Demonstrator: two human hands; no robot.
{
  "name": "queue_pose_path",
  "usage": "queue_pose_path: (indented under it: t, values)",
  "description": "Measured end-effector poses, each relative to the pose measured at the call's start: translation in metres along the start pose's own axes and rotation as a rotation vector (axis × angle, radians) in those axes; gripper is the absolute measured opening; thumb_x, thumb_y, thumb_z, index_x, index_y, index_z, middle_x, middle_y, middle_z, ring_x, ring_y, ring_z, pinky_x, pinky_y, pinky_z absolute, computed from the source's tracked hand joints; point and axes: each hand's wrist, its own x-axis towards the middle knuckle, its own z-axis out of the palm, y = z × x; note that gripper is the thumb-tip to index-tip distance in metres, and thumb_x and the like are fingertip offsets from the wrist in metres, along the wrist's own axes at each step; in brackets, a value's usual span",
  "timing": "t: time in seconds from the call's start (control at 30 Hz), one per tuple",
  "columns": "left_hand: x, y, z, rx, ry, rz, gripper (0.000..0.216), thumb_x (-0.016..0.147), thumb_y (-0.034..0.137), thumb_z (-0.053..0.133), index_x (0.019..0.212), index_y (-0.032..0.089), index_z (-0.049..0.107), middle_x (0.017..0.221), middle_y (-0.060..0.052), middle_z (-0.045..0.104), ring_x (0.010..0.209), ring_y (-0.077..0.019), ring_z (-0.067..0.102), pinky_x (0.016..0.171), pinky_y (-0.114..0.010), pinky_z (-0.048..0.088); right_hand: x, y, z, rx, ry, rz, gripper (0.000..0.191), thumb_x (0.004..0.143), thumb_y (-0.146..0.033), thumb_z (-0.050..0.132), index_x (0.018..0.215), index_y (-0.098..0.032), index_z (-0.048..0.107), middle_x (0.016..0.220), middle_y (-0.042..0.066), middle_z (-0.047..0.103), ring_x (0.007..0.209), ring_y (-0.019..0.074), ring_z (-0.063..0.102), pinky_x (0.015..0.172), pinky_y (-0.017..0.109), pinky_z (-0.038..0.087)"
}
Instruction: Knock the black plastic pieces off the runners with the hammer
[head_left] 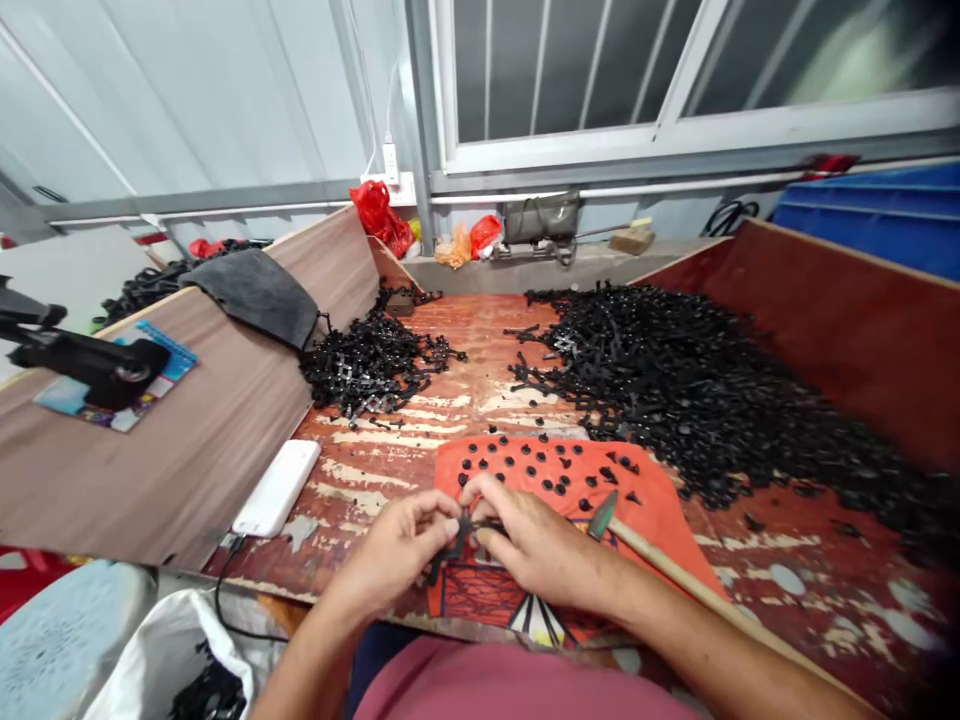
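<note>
Over the near edge of an orange cloth [667, 505], both hands meet at a small black part [459, 542]; its exact kind cannot be made out. My left hand [405, 545] pinches it between thumb and fingers. Closing in from the other side, my right hand [529, 540] has its thumb and index finger on the same part, which the fingers partly cover. Several small round black caps [531, 470] are spread on the cloth just beyond the hands. Beside my right forearm lies a tool with a long wooden handle [675, 575] and a pointed grey-green head [603, 515].
A big heap of black parts [675, 370] covers the right side, a smaller pile [360, 365] the back left. Wooden boards [187, 450] wall the worn red table [360, 470]. A white power bank [277, 488] with a cable lies left. Below stands a white sack [161, 650].
</note>
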Motion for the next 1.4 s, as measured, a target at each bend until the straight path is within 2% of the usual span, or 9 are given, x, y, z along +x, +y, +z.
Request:
queue_pose_path:
  t: [0.2, 0.33, 0.47, 0.6, 0.77, 0.9, 1.07, 1.3, 1.4]
  values:
    - [-0.007, 0.001, 0.016, -0.439, 0.011, -0.105, 0.037, 0.086, 0.048, 0.063, 0.107, 0.017, 0.063, 0.070, -0.002, 0.065, 0.055, -0.0122, 0.058, 0.054, -0.023, 0.045, -0.001, 0.011, -0.007, -0.043, 0.194, 0.039, 0.008, 0.092, -0.017, 0.052, 0.090, -0.022, 0.057, 0.082, 0.001, 0.065, 0.077, 0.0161, 0.060, 0.071, 0.028, 0.042]
    - [-0.008, 0.000, 0.014, -0.505, 0.068, -0.049, 0.042, 0.090, 0.046, 0.057, 0.118, 0.015, 0.060, 0.082, -0.009, 0.068, 0.067, -0.0159, 0.062, 0.060, -0.027, 0.049, 0.002, 0.018, -0.008, 0.444, 0.152, 0.217, 0.015, 0.094, -0.035, 0.051, 0.091, -0.021, 0.054, 0.072, -0.001, 0.067, 0.051, 0.0109, 0.054, 0.052, 0.023, 0.040]
    - [-0.004, -0.007, 0.005, -0.050, 0.423, 0.113, 0.043, 0.083, 0.039, 0.068, 0.120, 0.019, 0.060, 0.102, -0.008, 0.066, 0.091, -0.0200, 0.061, 0.079, -0.031, 0.050, 0.005, 0.019, -0.004, 0.809, 0.022, 0.309, 0.033, 0.089, -0.052, 0.055, 0.089, -0.020, 0.052, 0.063, -0.003, 0.065, 0.038, 0.0074, 0.046, 0.041, 0.019, 0.034]
    - [-0.011, 0.004, -0.005, 0.594, 0.641, 0.411, 0.036, 0.088, 0.037, 0.061, 0.121, 0.023, 0.062, 0.112, -0.007, 0.064, 0.102, -0.0238, 0.059, 0.092, -0.038, 0.045, 0.005, 0.016, -0.002, 0.750, -0.006, 0.316, 0.034, 0.087, -0.052, 0.058, 0.084, -0.019, 0.056, 0.055, -0.005, 0.060, 0.038, 0.0070, 0.046, 0.041, 0.017, 0.033]
    - [-0.021, 0.030, -0.006, 0.989, 0.532, 0.543, 0.055, 0.086, 0.033, 0.062, 0.139, 0.023, 0.050, 0.126, -0.012, 0.061, 0.116, -0.0304, 0.055, 0.102, -0.046, 0.041, 0.002, 0.013, -0.008, 0.513, -0.062, 0.289, 0.027, 0.092, -0.042, 0.055, 0.084, -0.018, 0.065, 0.056, -0.003, 0.057, 0.047, 0.0096, 0.050, 0.047, 0.020, 0.038]
    - [-0.014, 0.031, -0.005, 0.876, 0.514, 0.352, 0.050, 0.087, 0.038, 0.060, 0.134, 0.022, 0.053, 0.121, -0.011, 0.067, 0.111, -0.0297, 0.061, 0.097, -0.043, 0.046, 0.000, 0.010, -0.012, 0.385, -0.035, 0.257, 0.022, 0.094, -0.033, 0.053, 0.084, -0.018, 0.067, 0.060, -0.003, 0.057, 0.051, 0.0102, 0.051, 0.050, 0.020, 0.037]
    - [-0.002, 0.015, 0.005, 0.671, 0.284, 0.241, 0.036, 0.093, 0.036, 0.053, 0.127, 0.025, 0.059, 0.097, -0.004, 0.072, 0.090, -0.0222, 0.067, 0.082, -0.033, 0.050, 0.002, 0.011, -0.014, 0.404, -0.126, 0.249, 0.020, 0.091, -0.030, 0.054, 0.081, -0.017, 0.066, 0.060, -0.003, 0.057, 0.051, 0.0094, 0.050, 0.049, 0.019, 0.037]
    - [-0.012, 0.021, 0.004, 1.033, 0.388, 0.410, 0.060, 0.090, 0.035, 0.057, 0.147, 0.026, 0.043, 0.121, -0.014, 0.064, 0.107, -0.0299, 0.062, 0.094, -0.045, 0.048, 0.009, 0.022, -0.031, 0.542, -0.179, 0.315, 0.016, 0.091, -0.025, 0.048, 0.095, -0.018, 0.062, 0.060, -0.006, 0.053, 0.045, 0.0069, 0.047, 0.044, 0.017, 0.035]
    - [-0.019, 0.026, 0.007, 1.059, 0.185, 0.310, 0.058, 0.095, 0.037, 0.049, 0.152, 0.032, 0.035, 0.117, -0.010, 0.069, 0.096, -0.0261, 0.068, 0.082, -0.037, 0.053, 0.014, 0.016, -0.034, 0.511, -0.173, 0.256, 0.014, 0.094, -0.024, 0.045, 0.092, -0.019, 0.058, 0.061, -0.007, 0.050, 0.047, 0.0061, 0.044, 0.046, 0.016, 0.034]
